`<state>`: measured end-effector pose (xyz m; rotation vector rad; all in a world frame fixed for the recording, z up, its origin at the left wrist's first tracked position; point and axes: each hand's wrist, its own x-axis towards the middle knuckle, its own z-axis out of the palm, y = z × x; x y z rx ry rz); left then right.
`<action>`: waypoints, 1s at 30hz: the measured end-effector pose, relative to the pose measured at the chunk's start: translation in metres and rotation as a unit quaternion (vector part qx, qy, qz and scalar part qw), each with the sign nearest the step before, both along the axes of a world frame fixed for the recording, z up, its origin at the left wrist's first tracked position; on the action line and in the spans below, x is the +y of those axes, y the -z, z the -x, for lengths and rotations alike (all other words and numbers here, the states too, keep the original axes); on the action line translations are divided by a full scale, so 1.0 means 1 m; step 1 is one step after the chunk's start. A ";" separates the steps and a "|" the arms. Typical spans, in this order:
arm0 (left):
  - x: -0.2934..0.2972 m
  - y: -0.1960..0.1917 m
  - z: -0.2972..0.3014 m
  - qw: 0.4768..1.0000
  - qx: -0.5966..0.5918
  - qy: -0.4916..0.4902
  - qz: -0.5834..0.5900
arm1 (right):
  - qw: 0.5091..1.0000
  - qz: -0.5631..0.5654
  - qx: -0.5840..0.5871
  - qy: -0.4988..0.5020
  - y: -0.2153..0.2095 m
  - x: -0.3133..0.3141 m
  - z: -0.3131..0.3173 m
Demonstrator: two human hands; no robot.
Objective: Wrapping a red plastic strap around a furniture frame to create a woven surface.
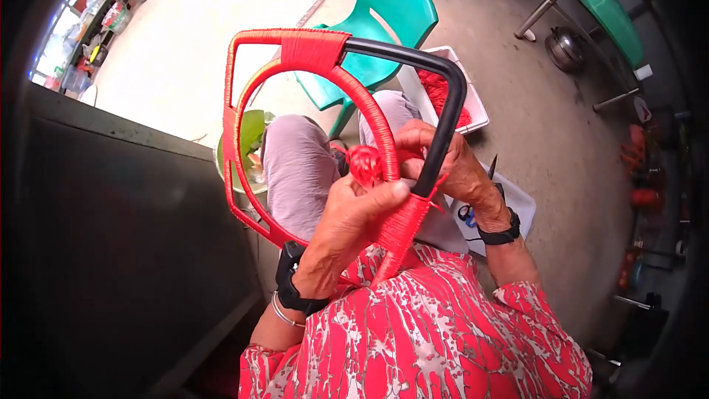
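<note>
A frame of black tube [452,96], largely wrapped in red cord, stands tilted over my lap. Inside it sits a ring [378,118], also bound in red. My left hand [347,214] is closed on the frame at the wrapped joint [402,225], its thumb lying across the ring. A coiled bundle of red cord [365,165] shows just above that hand. My right hand [464,170] reaches behind the bare black tube, fingers bent together at red cord near the ring; the tube partly hides them. Loose strand ends stick out beside the joint.
A green plastic chair [399,0] stands ahead. To the right are a white crate [476,107] of red cord and a white tray [521,203] with small tools. A dark panel [125,251] fills the left. A metal pot [565,48] sits on the floor.
</note>
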<state>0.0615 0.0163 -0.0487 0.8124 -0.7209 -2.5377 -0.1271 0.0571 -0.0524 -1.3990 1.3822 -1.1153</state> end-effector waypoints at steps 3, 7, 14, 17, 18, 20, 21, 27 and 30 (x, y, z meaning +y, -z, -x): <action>0.000 0.008 0.005 0.997 0.012 -0.069 -0.026 | 0.998 0.049 0.032 -0.039 0.004 0.002 0.004; 0.005 0.017 0.011 0.990 -0.007 -0.141 -0.007 | 0.998 0.046 0.003 -0.038 0.021 0.000 0.007; 0.008 0.024 0.013 0.982 0.016 -0.186 0.011 | 0.984 0.071 0.071 0.150 -0.003 0.023 -0.004; 0.006 0.024 0.014 0.980 0.003 -0.201 0.010 | 0.989 -0.018 0.011 0.146 0.007 0.078 0.021; 0.005 0.025 0.013 0.981 -0.003 -0.193 0.006 | 0.989 -0.018 0.010 0.149 0.008 0.086 0.011; 0.005 0.030 0.016 0.979 -0.017 -0.204 0.004 | 0.959 -0.235 -0.126 0.092 0.012 0.091 -0.013; 0.005 0.029 0.018 0.980 -0.015 -0.199 0.000 | 0.958 -0.238 -0.124 0.097 0.015 0.089 -0.021; 0.007 0.017 0.022 0.975 -0.071 -0.211 0.012 | 0.828 0.081 -0.476 0.285 0.052 0.069 -0.031; 0.007 0.022 0.022 0.964 -0.107 -0.236 0.057 | 0.912 0.191 -0.257 0.256 0.032 0.061 -0.015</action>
